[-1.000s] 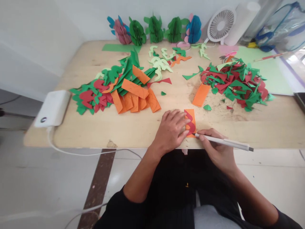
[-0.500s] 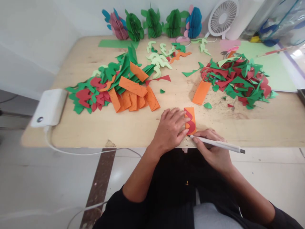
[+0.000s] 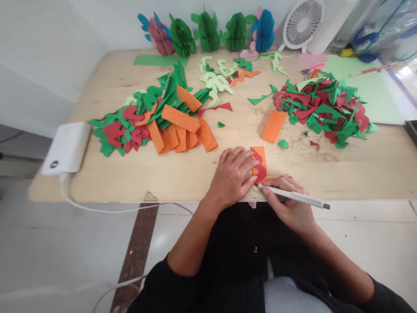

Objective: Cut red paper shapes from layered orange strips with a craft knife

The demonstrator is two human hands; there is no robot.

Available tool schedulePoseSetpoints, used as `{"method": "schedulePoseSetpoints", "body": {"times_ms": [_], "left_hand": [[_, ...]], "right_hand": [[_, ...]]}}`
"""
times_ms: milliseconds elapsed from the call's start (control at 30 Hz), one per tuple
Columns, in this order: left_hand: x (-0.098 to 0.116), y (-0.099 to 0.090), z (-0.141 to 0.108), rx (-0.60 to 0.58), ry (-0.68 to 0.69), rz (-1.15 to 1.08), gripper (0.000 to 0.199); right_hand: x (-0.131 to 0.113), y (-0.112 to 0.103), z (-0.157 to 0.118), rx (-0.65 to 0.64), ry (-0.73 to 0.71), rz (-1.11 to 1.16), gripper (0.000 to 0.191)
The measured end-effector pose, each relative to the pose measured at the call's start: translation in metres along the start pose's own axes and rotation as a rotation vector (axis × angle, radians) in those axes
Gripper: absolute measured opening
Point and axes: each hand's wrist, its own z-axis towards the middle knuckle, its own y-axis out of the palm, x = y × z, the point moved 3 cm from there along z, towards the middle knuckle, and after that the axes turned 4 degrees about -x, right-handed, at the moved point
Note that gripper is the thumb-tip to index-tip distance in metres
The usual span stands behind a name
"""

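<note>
Near the table's front edge, my left hand (image 3: pixel 231 176) lies flat, fingers stretched over the left side of a red wavy paper cutout (image 3: pixel 260 170). That cutout rests on an orange paper rectangle (image 3: pixel 259 151). My right hand (image 3: pixel 289 198) grips a white pen (image 3: pixel 298 196). The pen's tip is at the lower edge of the orange paper, close to my left thumb. Another orange folded paper (image 3: pixel 274 126) lies beyond, to the right. Several orange folded pieces (image 3: pixel 180 137) with drawn curves sit to the left of my hands.
Green and red cutouts (image 3: pixel 130 126) are heaped at left, paper scraps (image 3: pixel 322 106) at right. Honeycomb paper figures (image 3: pixel 208 32) and a white fan (image 3: pixel 303 24) stand at the back. A white power bank (image 3: pixel 67 148) with a cable sits at the left edge.
The pen's rear end has swung slightly left, and my right hand has shifted a little with it. My left hand stays on the papers. The whole view moved very slightly.
</note>
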Motion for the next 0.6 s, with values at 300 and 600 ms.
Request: {"method": "schedulePoseSetpoints", "body": {"times_ms": [300, 600], "left_hand": [[0.0006, -0.0007, 0.0004, -0.006, -0.002, 0.005, 0.032], [-0.0001, 0.0004, 0.0001, -0.006, -0.003, 0.015, 0.032]], "right_hand": [[0.0003, -0.0003, 0.0003, -0.007, 0.017, 0.015, 0.008], [0.0016, -0.0012, -0.0005, -0.018, 0.076, 0.039, 0.009]]}}
